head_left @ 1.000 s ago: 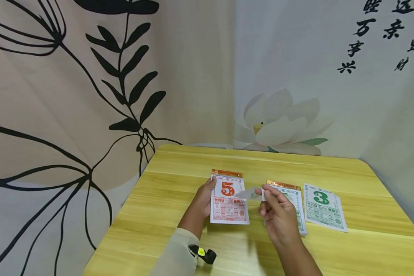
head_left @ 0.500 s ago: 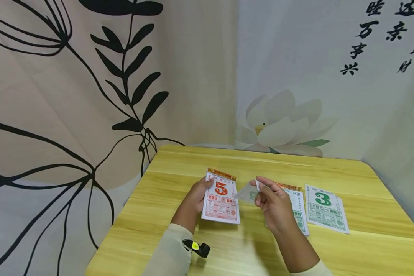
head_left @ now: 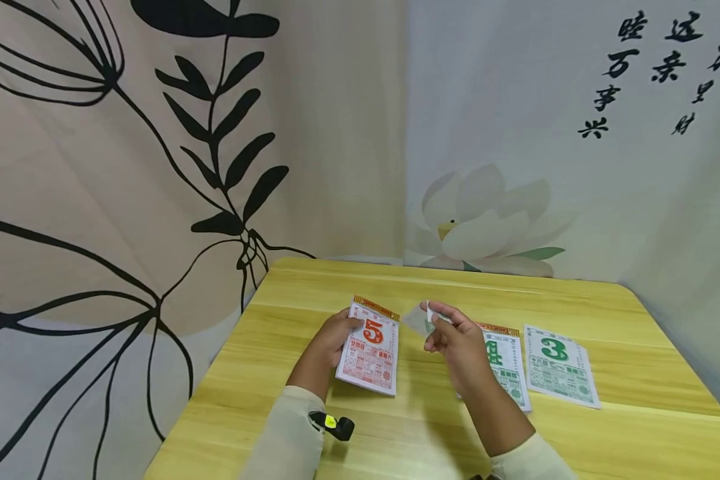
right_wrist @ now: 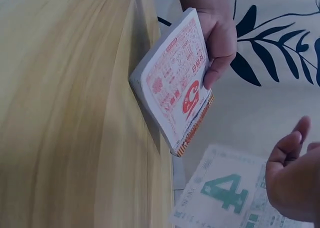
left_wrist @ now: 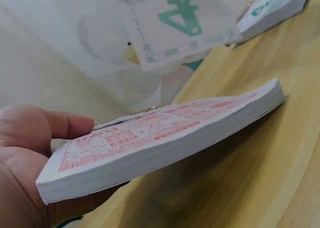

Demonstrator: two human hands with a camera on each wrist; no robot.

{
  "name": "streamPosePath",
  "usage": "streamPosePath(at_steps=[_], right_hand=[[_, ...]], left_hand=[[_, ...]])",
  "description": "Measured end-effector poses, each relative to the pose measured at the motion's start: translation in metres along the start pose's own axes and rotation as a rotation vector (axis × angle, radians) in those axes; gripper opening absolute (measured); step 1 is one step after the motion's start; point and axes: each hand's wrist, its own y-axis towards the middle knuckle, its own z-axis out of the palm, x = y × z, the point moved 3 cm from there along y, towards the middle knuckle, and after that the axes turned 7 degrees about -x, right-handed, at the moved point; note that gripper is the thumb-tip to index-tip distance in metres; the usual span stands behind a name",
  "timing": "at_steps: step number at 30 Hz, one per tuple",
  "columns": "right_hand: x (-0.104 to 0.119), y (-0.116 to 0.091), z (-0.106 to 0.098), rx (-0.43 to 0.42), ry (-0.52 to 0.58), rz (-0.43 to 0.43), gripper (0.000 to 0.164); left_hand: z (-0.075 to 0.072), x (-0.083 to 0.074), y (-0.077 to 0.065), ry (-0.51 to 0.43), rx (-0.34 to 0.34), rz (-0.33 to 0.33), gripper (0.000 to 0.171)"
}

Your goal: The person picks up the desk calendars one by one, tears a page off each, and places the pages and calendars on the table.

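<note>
A thick tear-off calendar pad (head_left: 369, 357) with a red 5 is gripped at its left edge by my left hand (head_left: 331, 341), thumb on top. In the left wrist view the pad (left_wrist: 165, 143) hangs tilted above the table. My right hand (head_left: 459, 343) pinches a thin calendar sheet (head_left: 417, 321) just right of that pad, apart from it. The sheet's green 4 shows through in the right wrist view, where the sheet (right_wrist: 225, 193) hangs from the fingers. Behind my right forearm lies a second calendar pad (head_left: 508, 370) with a green 4, partly hidden.
A calendar leaf (head_left: 561, 367) with a green 3 lies on the wooden table (head_left: 624, 340), right of the second pad. Printed cloth (head_left: 336, 133) hangs behind the table. A small black device (head_left: 336, 425) is strapped to the left sleeve.
Both hands have shifted left, the left one with the red-5 pad and the right one with the sheet. More of the second pad's green 4 shows. The leaf with the 3 stays put.
</note>
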Motion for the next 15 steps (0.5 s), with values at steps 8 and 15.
streamPosePath(at_steps=[8, 15], right_hand=[[-0.023, 0.003, 0.012, 0.039, -0.161, 0.092, 0.039], [-0.051, -0.004, 0.021, 0.109, -0.202, 0.165, 0.044]], left_hand=[[-0.007, 0.000, 0.005, 0.152, -0.073, 0.061, 0.061], [-0.010, -0.003, 0.008, 0.255, -0.145, 0.097, 0.065]])
